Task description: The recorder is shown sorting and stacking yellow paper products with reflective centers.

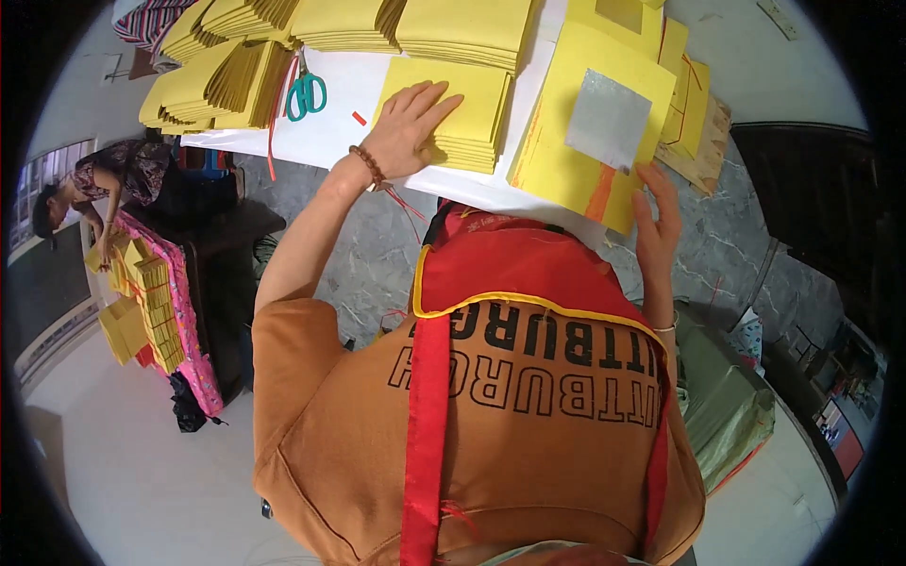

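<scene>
My left hand [411, 121] lies with fingers spread on top of a stack of folded yellow paper [472, 99] at the table's near edge. On the right, my right hand [658, 217] touches the near right edge of a yellow sheet [557, 156] that bears a silver-grey square [609, 118] and an orange-red streak. Its fingers are extended along the edge; the thumb is partly hidden. Left of the stack lie teal-handled scissors [307, 95] and a small red strip [359, 118].
More yellow paper stacks [462, 33] line the far side of the white-covered table [349, 151]. Tied yellow bundles [694, 104] sit at the right on a wooden board [719, 141]. At far left, another person [118, 179] bends over a pink-covered table [193, 349] holding yellow bundles.
</scene>
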Motion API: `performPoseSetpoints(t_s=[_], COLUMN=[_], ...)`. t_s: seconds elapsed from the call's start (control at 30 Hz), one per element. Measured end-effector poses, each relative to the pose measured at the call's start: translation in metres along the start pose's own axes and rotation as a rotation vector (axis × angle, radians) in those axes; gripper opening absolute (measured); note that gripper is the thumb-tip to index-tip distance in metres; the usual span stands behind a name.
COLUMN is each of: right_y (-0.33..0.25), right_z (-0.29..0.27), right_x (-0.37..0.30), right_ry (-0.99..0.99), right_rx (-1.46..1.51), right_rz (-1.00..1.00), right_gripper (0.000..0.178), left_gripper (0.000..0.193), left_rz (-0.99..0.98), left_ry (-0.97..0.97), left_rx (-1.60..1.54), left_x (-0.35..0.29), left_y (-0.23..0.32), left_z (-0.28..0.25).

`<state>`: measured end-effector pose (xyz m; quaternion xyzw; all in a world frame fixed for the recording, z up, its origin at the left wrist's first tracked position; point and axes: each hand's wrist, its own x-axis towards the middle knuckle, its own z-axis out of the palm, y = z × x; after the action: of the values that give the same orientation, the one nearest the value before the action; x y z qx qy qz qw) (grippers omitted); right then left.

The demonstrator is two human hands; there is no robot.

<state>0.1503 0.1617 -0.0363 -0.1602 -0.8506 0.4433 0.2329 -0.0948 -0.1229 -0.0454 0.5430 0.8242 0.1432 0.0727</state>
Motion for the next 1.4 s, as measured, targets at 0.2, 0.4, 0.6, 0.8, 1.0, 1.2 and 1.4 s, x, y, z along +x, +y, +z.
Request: performPoseSetpoints(t_s=[0.2,0.4,0.6,0.8,1.0,1.2,1.4], right_y=[0.016,0.019,0.018,0.023,0.022,0.018,0.026], right_z=[0.002,0.009,0.011,0.012,0.011,0.013,0.005], right_x=[-0.005,-0.002,-0.002,-0.004,-0.002,0.0,-0.002], right_ry=[-0.045,-0.031,0.005,0.03,0.014,0.039,-0.038], right_rx=[-0.129,0.039,0.127,0.319,0.346,0.398,0.522], right_rz=[-0.048,0.019,0.078,0.209,0.222,0.305,0.161], right_gripper=[0.026,0.018,0.017,0.02,0.022,0.024,0.023], left_gripper=[0.074,0.055,0.038,0.017,0.013,0.012,0.015], left_rz=[0.108,0.238,0.44,0.443,0.322,0.256,0.077], left_ry=[0.056,0.127,0.074,0.068,0.018,0.003,-0.09], left_rx=[0.023,-0.178,-0.136,-0.429,-0.534,-0.594,-0.659], left_x=[0.019,0.046,0.059,0.074,0.08,0.081,0.082], left_y=[0.02,0.089,0.115,0.11,0.11,0.109,0.109], left_z=[-0.032,-0.016,0.001,0.0,0.001,0.004,0.001])
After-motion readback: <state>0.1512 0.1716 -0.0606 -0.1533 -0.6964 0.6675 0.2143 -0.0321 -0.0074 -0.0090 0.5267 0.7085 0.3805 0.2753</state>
